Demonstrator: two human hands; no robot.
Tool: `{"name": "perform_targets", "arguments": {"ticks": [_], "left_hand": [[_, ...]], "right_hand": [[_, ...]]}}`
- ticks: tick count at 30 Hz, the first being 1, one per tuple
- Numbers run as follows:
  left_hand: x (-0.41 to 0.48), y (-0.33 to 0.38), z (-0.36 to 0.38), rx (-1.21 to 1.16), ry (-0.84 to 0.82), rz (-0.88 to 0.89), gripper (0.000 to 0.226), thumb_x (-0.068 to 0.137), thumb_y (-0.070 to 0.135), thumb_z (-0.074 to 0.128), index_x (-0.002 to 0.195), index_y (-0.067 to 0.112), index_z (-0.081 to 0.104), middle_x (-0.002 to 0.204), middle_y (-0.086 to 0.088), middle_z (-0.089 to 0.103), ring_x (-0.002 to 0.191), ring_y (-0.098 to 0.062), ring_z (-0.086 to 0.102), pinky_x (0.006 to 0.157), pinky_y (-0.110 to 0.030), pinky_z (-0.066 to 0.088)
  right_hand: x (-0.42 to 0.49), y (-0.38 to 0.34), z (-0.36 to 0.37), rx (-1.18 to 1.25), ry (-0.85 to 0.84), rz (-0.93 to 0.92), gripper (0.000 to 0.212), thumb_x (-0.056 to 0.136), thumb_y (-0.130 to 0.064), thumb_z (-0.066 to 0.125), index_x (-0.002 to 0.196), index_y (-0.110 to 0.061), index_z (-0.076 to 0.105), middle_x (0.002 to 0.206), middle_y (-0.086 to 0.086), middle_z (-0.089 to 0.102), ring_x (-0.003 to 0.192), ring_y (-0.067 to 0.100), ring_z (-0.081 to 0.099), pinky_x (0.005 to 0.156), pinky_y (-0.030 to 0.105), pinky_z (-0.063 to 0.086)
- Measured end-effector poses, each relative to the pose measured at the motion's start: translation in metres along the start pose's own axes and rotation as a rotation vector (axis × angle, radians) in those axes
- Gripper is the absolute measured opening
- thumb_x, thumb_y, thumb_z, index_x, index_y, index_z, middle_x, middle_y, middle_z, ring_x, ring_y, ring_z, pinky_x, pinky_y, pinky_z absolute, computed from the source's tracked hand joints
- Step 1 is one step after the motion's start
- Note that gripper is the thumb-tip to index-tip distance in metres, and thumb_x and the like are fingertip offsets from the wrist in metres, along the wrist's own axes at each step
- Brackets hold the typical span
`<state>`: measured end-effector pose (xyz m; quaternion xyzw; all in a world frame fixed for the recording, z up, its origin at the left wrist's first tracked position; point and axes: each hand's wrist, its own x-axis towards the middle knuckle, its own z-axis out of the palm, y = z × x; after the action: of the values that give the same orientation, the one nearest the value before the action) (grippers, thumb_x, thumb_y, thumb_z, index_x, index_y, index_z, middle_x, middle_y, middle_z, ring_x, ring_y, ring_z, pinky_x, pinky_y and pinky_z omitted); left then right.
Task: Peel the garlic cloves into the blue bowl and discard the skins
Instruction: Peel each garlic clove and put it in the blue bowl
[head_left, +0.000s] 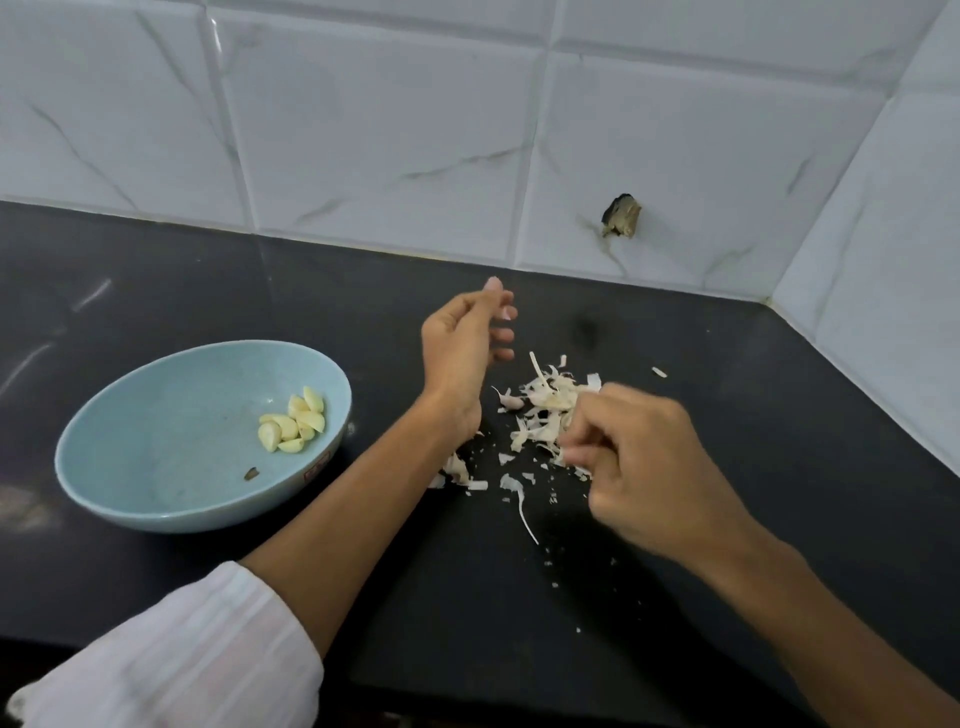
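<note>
black countertop (208, 270) meets white veined tiles (389, 130), with a wall corner at your far right. open counter lies near you. the blue bowl (130, 483) sits left, peeled cloves (293, 423) bunched against its right inner wall. the skins (545, 405) stretch from far right toward near left. your left hand (462, 343) hovers, fingers loosely curled, nothing visible in them. your right hand (644, 467) curls its fingers into the skins; blur hides any grip.

Tally, kind by kind

One blue bowl (171, 447); about eight peeled garlic cloves (293, 423), bunched too tightly for a sure count; one dark scrap (251, 473); one unpeeled clove (510, 399); one heap of skins (548, 400), flakes past counting; two hands: left hand (460, 343), right hand (649, 467).
</note>
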<state>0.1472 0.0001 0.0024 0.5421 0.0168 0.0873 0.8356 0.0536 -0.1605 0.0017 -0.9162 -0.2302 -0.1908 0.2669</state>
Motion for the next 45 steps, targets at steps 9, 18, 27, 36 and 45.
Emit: {"name": "perform_targets", "arguments": {"ticks": [9, 18, 27, 36, 45], "left_hand": [[-0.007, -0.001, 0.005, 0.021, -0.074, -0.018, 0.021, 0.101, 0.028, 0.063, 0.095, 0.010, 0.072, 0.082, 0.001, 0.067, 0.076, -0.016, 0.056, 0.064, -0.026, 0.051], [-0.009, -0.002, 0.006, 0.013, -0.133, -0.033, 0.021, 0.102, 0.026, 0.062, 0.102, 0.008, 0.073, 0.084, -0.002, 0.067, 0.074, -0.015, 0.057, 0.061, -0.023, 0.054], [-0.010, -0.003, 0.008, 0.042, -0.169, -0.049, 0.022, 0.102, 0.026, 0.061, 0.106, 0.008, 0.072, 0.084, -0.002, 0.066, 0.073, -0.013, 0.059, 0.064, -0.024, 0.055], [-0.011, -0.008, 0.009, 0.058, -0.266, -0.028, 0.013, 0.099, 0.016, 0.065, 0.104, 0.008, 0.073, 0.081, -0.001, 0.065, 0.067, -0.011, 0.057, 0.062, -0.025, 0.053], [-0.014, -0.011, 0.013, -0.010, -0.393, 0.118, 0.027, 0.100, 0.011, 0.062, 0.125, 0.011, 0.072, 0.110, -0.021, 0.073, 0.089, -0.022, 0.060, 0.071, -0.026, 0.056]], "right_hand": [[-0.011, 0.000, -0.005, -0.069, -0.122, -0.042, 0.034, 0.060, 0.016, 0.059, 0.065, -0.017, 0.054, 0.072, -0.003, 0.053, 0.064, 0.008, 0.056, 0.060, 0.004, 0.041], [-0.012, -0.007, -0.003, -0.174, -0.281, -0.051, 0.030, 0.062, 0.017, 0.059, 0.069, -0.012, 0.060, 0.076, -0.014, 0.042, 0.068, 0.004, 0.052, 0.067, 0.028, 0.059], [-0.004, -0.009, -0.008, -0.189, -0.279, -0.098, 0.021, 0.062, 0.010, 0.065, 0.062, -0.011, 0.064, 0.070, -0.001, 0.060, 0.063, 0.014, 0.061, 0.056, 0.030, 0.054], [0.007, -0.010, -0.015, 0.217, 0.006, 0.152, 0.012, 0.083, -0.008, 0.081, 0.079, -0.018, 0.076, 0.067, -0.012, 0.070, 0.062, 0.000, 0.066, 0.061, 0.008, 0.048], [0.072, 0.007, -0.025, 1.295, 0.190, 0.641, 0.012, 0.089, -0.002, 0.065, 0.098, 0.002, 0.073, 0.083, 0.010, 0.076, 0.073, 0.011, 0.072, 0.066, 0.017, 0.057]]}}
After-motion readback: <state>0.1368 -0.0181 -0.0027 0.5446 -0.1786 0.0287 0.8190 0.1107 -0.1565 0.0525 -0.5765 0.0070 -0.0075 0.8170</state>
